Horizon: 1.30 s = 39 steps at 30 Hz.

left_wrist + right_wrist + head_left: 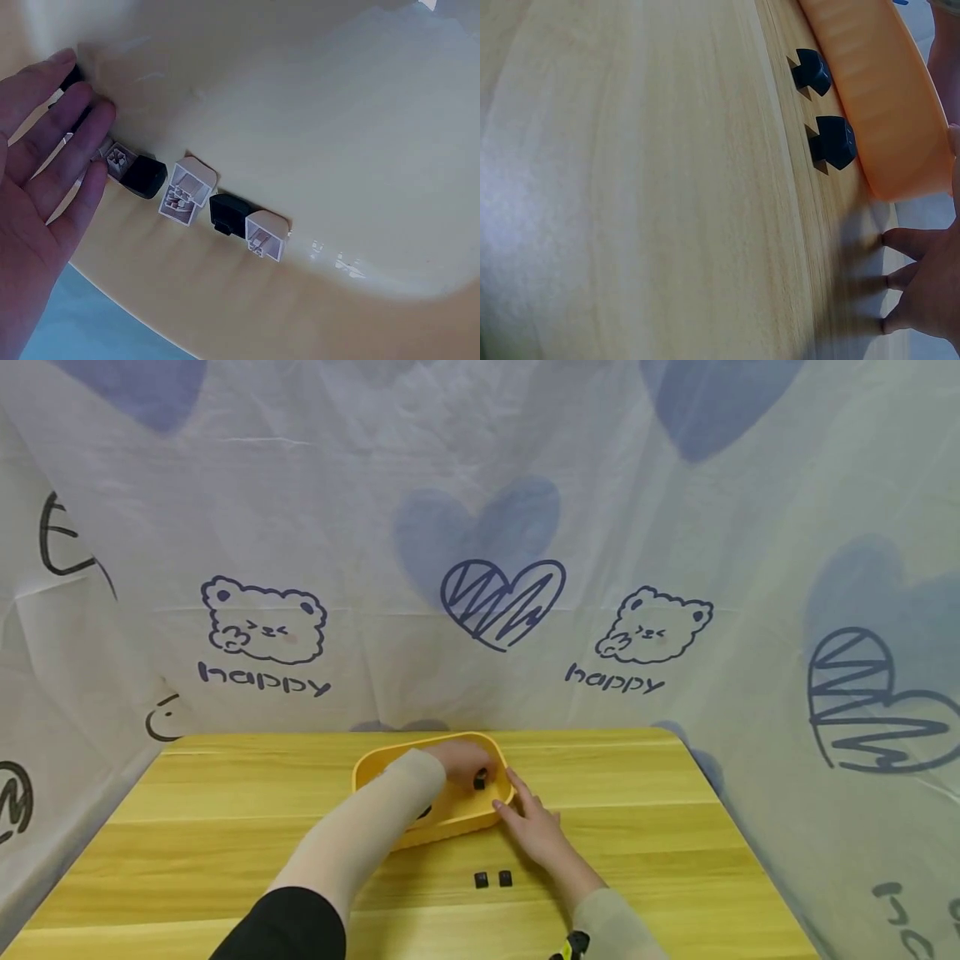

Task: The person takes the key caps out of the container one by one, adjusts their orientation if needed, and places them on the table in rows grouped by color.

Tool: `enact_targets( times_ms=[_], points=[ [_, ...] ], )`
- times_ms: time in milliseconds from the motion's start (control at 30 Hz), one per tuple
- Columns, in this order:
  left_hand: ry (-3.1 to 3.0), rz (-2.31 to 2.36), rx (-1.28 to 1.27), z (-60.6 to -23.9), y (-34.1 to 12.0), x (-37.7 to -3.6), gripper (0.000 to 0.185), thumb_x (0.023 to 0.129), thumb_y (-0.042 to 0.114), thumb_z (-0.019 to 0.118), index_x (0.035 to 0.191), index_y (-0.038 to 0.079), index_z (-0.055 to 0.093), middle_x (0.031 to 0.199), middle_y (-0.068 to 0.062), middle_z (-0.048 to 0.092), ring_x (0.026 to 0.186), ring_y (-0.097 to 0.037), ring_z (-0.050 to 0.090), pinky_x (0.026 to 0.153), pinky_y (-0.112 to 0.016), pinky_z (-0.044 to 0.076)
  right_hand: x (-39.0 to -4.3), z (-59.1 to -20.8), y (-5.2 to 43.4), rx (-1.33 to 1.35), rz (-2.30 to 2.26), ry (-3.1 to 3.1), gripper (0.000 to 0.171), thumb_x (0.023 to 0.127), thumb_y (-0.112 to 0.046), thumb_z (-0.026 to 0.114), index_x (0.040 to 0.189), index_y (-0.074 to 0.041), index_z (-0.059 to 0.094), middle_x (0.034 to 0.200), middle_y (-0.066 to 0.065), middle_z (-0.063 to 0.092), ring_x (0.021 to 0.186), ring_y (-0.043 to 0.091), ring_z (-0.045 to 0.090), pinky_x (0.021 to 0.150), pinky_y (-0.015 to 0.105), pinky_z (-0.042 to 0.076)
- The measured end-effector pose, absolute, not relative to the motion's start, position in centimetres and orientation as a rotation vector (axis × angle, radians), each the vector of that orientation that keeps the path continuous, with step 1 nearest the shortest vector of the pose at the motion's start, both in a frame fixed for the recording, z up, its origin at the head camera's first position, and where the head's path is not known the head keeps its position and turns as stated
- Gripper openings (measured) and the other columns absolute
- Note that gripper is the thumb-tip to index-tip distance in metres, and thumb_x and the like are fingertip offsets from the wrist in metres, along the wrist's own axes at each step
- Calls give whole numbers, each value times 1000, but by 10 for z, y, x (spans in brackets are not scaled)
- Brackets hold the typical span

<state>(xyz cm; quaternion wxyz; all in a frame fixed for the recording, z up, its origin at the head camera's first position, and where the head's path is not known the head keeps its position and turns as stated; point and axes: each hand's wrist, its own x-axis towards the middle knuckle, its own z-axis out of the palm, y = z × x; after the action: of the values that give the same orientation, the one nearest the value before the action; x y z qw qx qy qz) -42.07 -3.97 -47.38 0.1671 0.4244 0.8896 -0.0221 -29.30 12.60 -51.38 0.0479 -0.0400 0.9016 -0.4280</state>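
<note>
My left hand [467, 758] reaches down inside a yellow plastic basin [367, 767]. In the left wrist view its fingers [52, 176] lie extended and slightly bent over the nearest keycaps, partly hiding them. A row of black and white keyboard keycaps rests along the basin's inner edge, among them a white keycap [268, 234] and a black keycap [144, 178]. My right hand [536, 828] touches the basin's right end, thumb at the rim and fingers spread. In the right wrist view several fingertips [892, 238] reach the tabletop beside the basin.
Two black keycaps, one [482, 880] left of the other [506, 878], sit on the wooden table [675, 860] in front of the basin. A white printed cloth [360, 635] hangs behind the table.
</note>
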Motion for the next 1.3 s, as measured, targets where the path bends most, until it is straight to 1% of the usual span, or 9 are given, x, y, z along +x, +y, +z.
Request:
enact_targets(
  times_ms=[133, 233, 333, 467, 567, 700, 867, 1100, 1300],
  points=[
    [2525, -80, 1183, -471, -40, -418, 23, 85, 12, 76, 104, 20, 67, 93, 9, 63, 83, -10, 56, 77, -27, 47, -293, -514, 126, -124, -1305, 2750, 65, 99, -51, 48, 155, -29, 25, 149, 14, 40, 138, 48, 24, 106, 70, -3],
    [2519, -105, 1159, -471, -39, -417, 16, 85, 16, 77, 95, 20, 66, 82, 9, 58, 74, -9, 52, 68, -26, 44, -293, -514, 126, -122, -1303, 2751, 65, 99, -51, 48, 156, -29, 25, 150, 14, 40, 138, 49, 24, 106, 70, -3],
    [2498, -131, 1119, -474, -39, -416, 14, 84, 14, 77, 83, 19, 64, 70, 8, 56, 62, -10, 49, 59, -26, 41, -293, -514, 126, -121, -1301, 2754, 65, 99, -51, 48, 155, -29, 25, 150, 14, 39, 138, 49, 23, 106, 70, -3],
    [2453, -162, 1028, -478, -41, -415, 14, 86, 13, 73, 77, 18, 64, 65, 5, 59, 55, -10, 52, 53, -25, 43, -293, -515, 125, -116, -1294, 2755, 65, 99, -52, 48, 155, -30, 25, 151, 14, 38, 138, 49, 23, 106, 69, -3],
    [2437, -144, 964, -477, -43, -413, 13, 88, 12, 70, 79, 19, 64, 68, 4, 60, 56, -11, 53, 54, -25, 43, -293, -514, 125, -108, -1295, 2749, 64, 99, -50, 48, 156, -30, 24, 150, 15, 38, 138, 50, 22, 107, 69, -4],
    [2426, -81, 932, -465, -47, -406, 15, 88, 4, 66, 82, 17, 64, 74, 2, 60, 59, -12, 51, 56, -26, 43, -293, -513, 125, -107, -1291, 2745, 63, 100, -47, 48, 156, -30, 24, 150, 16, 38, 138, 52, 21, 106, 69, -5],
    [2398, -41, 953, -449, -53, -398, 17, 88, -1, 66, 90, 15, 67, 84, 1, 61, 65, -12, 54, 60, -25, 45, -293, -511, 125, -114, -1294, 2739, 64, 100, -50, 47, 156, -29, 23, 151, 15, 37, 138, 51, 21, 106, 68, -6],
    [2436, -93, 1139, -446, -58, -395, 13, 84, 10, 78, 89, 19, 70, 85, 10, 62, 76, -7, 57, 71, -24, 50, -294, -511, 125, -123, -1289, 2750, 66, 99, -53, 46, 156, -29, 24, 149, 15, 40, 138, 50, 23, 106, 69, -5],
    [2472, -2, 1161, -441, -66, -388, 15, 80, 14, 82, 90, 16, 71, 83, 11, 61, 75, -5, 58, 70, -22, 50, -295, -513, 125, -127, -1293, 2749, 65, 100, -49, 48, 156, -28, 24, 148, 18, 41, 137, 53, 23, 105, 71, -5]
  ],
)
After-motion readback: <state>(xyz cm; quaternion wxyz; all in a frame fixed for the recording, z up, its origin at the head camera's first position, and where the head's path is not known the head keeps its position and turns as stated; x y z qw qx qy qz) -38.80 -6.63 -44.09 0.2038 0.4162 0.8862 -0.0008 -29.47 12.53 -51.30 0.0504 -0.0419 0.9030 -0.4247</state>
